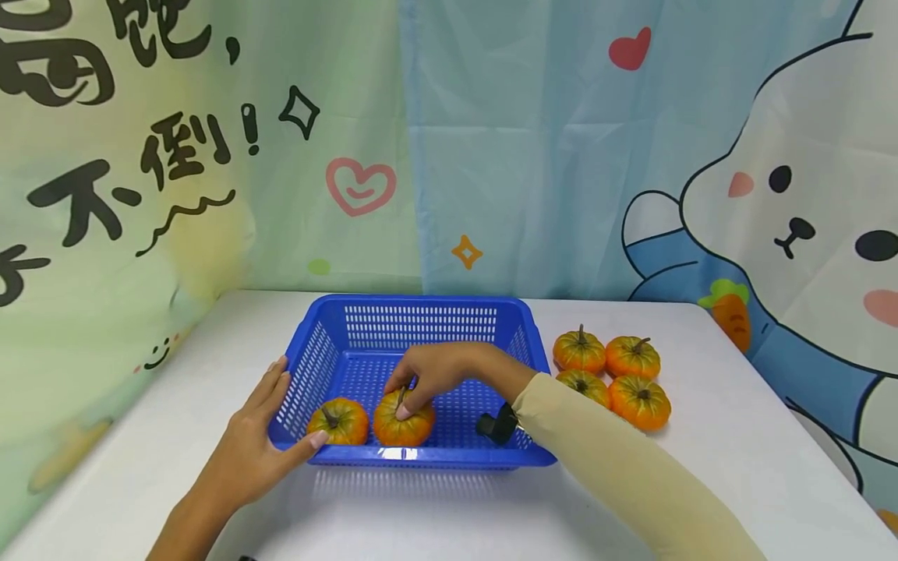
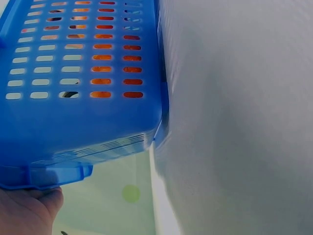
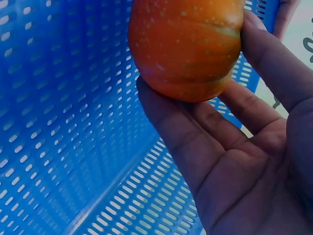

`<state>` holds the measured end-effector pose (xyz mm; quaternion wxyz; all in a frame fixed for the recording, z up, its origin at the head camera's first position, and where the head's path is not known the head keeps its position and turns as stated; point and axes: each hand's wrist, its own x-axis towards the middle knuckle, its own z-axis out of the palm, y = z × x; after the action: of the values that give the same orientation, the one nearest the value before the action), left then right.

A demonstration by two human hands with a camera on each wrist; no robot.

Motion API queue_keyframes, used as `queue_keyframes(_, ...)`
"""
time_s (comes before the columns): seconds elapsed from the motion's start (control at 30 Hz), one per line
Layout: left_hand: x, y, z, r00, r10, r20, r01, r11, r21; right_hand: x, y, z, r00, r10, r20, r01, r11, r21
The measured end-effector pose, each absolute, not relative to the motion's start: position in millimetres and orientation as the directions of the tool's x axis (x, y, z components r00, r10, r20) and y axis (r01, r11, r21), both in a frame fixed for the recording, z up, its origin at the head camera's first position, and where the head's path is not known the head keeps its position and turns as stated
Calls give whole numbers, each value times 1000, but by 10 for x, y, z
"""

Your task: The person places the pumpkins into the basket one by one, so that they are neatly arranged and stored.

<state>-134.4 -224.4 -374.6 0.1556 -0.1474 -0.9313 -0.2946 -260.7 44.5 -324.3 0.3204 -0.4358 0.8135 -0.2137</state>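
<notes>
Inside a blue plastic basket (image 1: 421, 456) are two small orange-green pumpkins. My right hand (image 1: 438, 378) reaches in from the right and grips one pumpkin (image 1: 405, 421) from above, thumb on its near side. In the right wrist view, the fingers (image 3: 181, 137) and thumb lie around the sides of that pumpkin (image 3: 188, 46). The other pumpkin (image 1: 340, 421) sits to its left in the front left corner. My left hand (image 1: 256, 440) holds the basket at this corner, thumb over the front rim and fingers along the left side.
Several more pumpkins (image 1: 640, 401) stand grouped on the white table (image 1: 730, 467), right of the basket. The right forearm crosses the basket's right rim and partly covers one of them. A printed curtain (image 1: 505, 179) hangs behind the table.
</notes>
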Motion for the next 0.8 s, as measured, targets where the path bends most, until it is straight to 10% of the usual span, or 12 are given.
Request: queue_keyframes(0.8,-1337,-2242,-3751,-902,182,392,376,777,505,-2549,377,-3250,-414,-819,-396,-667,570,-481)
